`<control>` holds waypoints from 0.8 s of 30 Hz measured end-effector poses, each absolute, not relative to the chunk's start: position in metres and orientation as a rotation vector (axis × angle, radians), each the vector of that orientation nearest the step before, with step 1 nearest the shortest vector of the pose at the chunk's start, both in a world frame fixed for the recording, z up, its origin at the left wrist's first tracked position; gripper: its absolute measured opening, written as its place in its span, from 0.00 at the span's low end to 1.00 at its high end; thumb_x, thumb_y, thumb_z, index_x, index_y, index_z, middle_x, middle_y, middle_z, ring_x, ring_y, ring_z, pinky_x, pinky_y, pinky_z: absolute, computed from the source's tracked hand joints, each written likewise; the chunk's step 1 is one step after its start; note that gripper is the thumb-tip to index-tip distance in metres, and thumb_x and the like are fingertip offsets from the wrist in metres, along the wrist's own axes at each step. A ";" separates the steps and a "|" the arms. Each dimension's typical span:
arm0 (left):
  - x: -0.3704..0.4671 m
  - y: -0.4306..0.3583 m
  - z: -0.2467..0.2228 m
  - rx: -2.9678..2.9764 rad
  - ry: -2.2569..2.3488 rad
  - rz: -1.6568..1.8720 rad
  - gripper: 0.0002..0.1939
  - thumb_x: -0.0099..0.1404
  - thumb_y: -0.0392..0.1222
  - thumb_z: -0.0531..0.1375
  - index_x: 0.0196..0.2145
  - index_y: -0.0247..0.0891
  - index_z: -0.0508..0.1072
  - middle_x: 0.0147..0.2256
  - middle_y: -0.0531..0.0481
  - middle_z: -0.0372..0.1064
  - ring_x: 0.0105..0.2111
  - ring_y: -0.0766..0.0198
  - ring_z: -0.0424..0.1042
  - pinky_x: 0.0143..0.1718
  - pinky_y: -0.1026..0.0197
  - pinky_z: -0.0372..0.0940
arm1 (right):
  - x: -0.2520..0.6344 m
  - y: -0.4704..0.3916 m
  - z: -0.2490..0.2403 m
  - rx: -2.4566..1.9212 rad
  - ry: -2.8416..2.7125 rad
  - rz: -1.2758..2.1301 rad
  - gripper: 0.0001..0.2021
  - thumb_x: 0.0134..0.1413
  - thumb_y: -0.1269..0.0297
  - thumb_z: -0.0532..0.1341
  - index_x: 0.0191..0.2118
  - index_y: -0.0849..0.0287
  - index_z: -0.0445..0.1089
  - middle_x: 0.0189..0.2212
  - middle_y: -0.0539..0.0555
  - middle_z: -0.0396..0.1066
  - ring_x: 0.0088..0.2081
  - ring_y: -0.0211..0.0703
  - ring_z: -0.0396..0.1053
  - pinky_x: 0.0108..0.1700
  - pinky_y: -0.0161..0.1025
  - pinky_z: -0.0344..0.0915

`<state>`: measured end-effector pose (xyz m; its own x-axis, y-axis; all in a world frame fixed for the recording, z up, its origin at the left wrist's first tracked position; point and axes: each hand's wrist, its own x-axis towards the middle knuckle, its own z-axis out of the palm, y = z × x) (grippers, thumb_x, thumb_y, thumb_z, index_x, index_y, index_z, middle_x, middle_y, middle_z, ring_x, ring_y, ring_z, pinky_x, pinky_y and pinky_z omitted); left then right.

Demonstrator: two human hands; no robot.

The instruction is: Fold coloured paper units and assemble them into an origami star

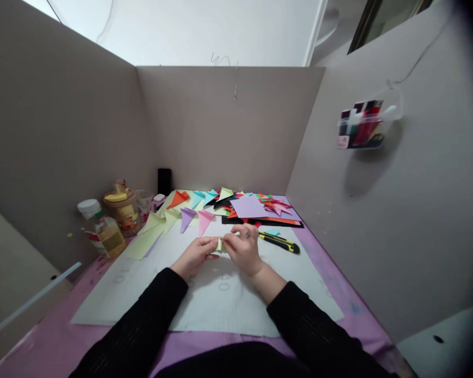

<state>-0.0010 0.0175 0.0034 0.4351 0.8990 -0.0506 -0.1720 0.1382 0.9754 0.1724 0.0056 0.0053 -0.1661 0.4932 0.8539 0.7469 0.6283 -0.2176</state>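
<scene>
Between my two hands is a small folded piece of pale green paper [219, 245]. The fingers of my left hand [197, 255] pinch it from the left. On its other side, the fingertips of my right hand [244, 249] close on it as well, partly hiding it. Both hands are just above a large white sheet [220, 310]. Beyond them lie a folded purple paper piece [187, 218] and a pink one [205, 221]. A yellow and black utility knife [279, 242] rests to the right of my right hand.
Pale green sheets [146, 242] lie at the left. Several folded coloured pieces and a purple sheet [247, 207] are piled at the back. A bottle of yellowish liquid [111, 239] and a brown tub [122, 212] stand on the left. Grey partitions [228, 131] enclose the table.
</scene>
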 end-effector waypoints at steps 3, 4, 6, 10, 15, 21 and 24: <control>0.002 0.017 0.002 1.134 0.767 0.976 0.20 0.56 0.52 0.65 0.42 0.36 0.78 0.40 0.41 0.73 0.39 0.58 0.70 0.36 0.61 0.67 | 0.169 0.003 0.007 -0.988 -1.847 -0.300 0.06 0.56 0.66 0.59 0.36 0.50 0.74 0.34 0.55 0.68 0.40 0.50 0.59 0.47 0.50 0.54; 0.002 0.018 0.002 1.127 0.754 0.997 0.20 0.56 0.52 0.65 0.42 0.36 0.78 0.40 0.41 0.73 0.39 0.59 0.70 0.36 0.61 0.67 | 0.168 0.002 0.008 -0.973 -1.864 -0.248 0.07 0.57 0.67 0.58 0.37 0.51 0.74 0.33 0.55 0.69 0.40 0.49 0.60 0.46 0.49 0.55; 0.003 0.019 0.000 1.117 0.721 1.039 0.20 0.57 0.51 0.64 0.42 0.35 0.77 0.39 0.41 0.72 0.38 0.60 0.69 0.36 0.61 0.67 | 0.168 0.002 0.009 -0.914 -1.907 -0.103 0.09 0.58 0.67 0.56 0.41 0.53 0.73 0.33 0.55 0.70 0.39 0.48 0.62 0.44 0.47 0.58; 0.004 0.019 -0.004 1.093 0.683 1.069 0.19 0.57 0.53 0.63 0.40 0.35 0.77 0.33 0.45 0.71 0.33 0.64 0.68 0.34 0.62 0.67 | 0.167 0.006 0.008 -0.811 -1.945 0.069 0.14 0.54 0.63 0.61 0.48 0.55 0.70 0.38 0.56 0.71 0.41 0.49 0.65 0.45 0.47 0.63; 0.006 0.016 -0.003 1.084 0.643 1.040 0.20 0.57 0.54 0.63 0.40 0.36 0.75 0.37 0.43 0.71 0.37 0.60 0.70 0.38 0.57 0.68 | 0.167 0.008 0.005 -0.803 -1.932 0.072 0.14 0.56 0.70 0.58 0.48 0.54 0.70 0.39 0.56 0.72 0.42 0.47 0.67 0.45 0.45 0.65; 0.005 0.015 -0.002 1.093 0.601 1.046 0.19 0.59 0.53 0.62 0.41 0.36 0.75 0.42 0.40 0.71 0.42 0.56 0.71 0.42 0.54 0.67 | 0.168 0.006 0.007 -0.762 -1.950 0.106 0.13 0.59 0.70 0.55 0.47 0.53 0.71 0.37 0.56 0.72 0.41 0.46 0.67 0.44 0.45 0.66; 0.007 0.014 -0.001 1.147 0.637 1.080 0.20 0.61 0.51 0.61 0.48 0.39 0.72 0.46 0.41 0.70 0.45 0.56 0.70 0.44 0.54 0.67 | 0.167 0.007 0.004 -0.778 -1.920 0.114 0.12 0.58 0.71 0.55 0.44 0.54 0.72 0.36 0.55 0.72 0.41 0.46 0.66 0.44 0.45 0.65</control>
<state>0.0067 0.0137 -0.0014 0.3854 0.9159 0.1124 -0.3449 0.0300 0.9382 0.1669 0.0071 0.0044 -0.2743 0.5628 0.7797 0.4669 0.7868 -0.4037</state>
